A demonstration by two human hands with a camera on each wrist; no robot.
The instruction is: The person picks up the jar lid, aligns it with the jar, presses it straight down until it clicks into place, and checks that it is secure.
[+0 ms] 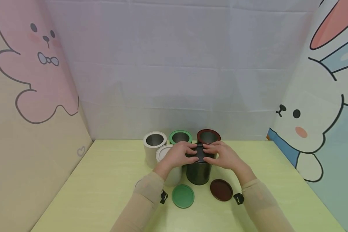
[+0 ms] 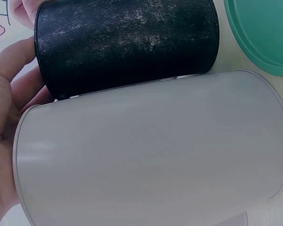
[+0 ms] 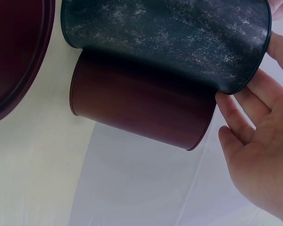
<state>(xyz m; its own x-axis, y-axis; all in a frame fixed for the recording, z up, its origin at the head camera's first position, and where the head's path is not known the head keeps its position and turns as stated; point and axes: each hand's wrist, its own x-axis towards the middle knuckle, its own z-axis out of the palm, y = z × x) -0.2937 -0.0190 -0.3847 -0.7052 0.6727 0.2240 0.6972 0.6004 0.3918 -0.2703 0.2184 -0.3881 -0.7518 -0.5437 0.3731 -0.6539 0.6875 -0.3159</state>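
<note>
A black can (image 1: 198, 174) stands upright with a black lid (image 1: 201, 154) on its top. From the left, my left hand (image 1: 179, 156) touches the lid with fingers and thumb. My right hand (image 1: 224, 156) does the same from the right, its fingers lightly bent and spread. In the right wrist view, fingertips (image 3: 224, 101) lie right at the can's top edge. Beside the black can, under my left hand, is a white can (image 2: 151, 150) with a white lid (image 1: 162, 152) on it. Behind the right hand stands a dark red can (image 3: 141, 99), uncovered.
An uncovered white can (image 1: 150, 156) and an uncovered green can (image 1: 172, 137) stand at the back. On the table in front lie a green lid (image 1: 183, 196) and a dark red lid (image 1: 221, 190). Cloth walls (image 1: 174, 80) border the table (image 1: 104, 180) behind and on both sides.
</note>
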